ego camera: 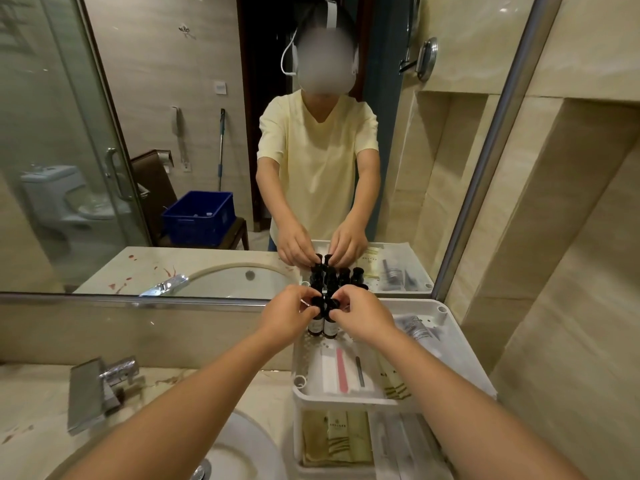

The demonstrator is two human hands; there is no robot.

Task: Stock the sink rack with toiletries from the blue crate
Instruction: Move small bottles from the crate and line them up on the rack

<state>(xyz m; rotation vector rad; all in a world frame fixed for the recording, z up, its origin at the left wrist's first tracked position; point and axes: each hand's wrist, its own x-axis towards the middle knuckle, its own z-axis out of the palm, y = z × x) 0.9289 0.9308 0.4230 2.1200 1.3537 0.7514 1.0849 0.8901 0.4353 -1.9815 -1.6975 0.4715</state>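
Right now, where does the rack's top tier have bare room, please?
A bare strip lies between the top tier's left wall and the file packet, before the bottles. Crowded at back: left hand and right hand pinch them; sachets fill the right.

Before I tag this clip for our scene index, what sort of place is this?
A bathroom, probably a hotel's: a washbasin with a chrome faucet below a wall mirror, a toilet reflected behind glass, and a white two-tier rack stocked with small dark bottles and packaged amenities.
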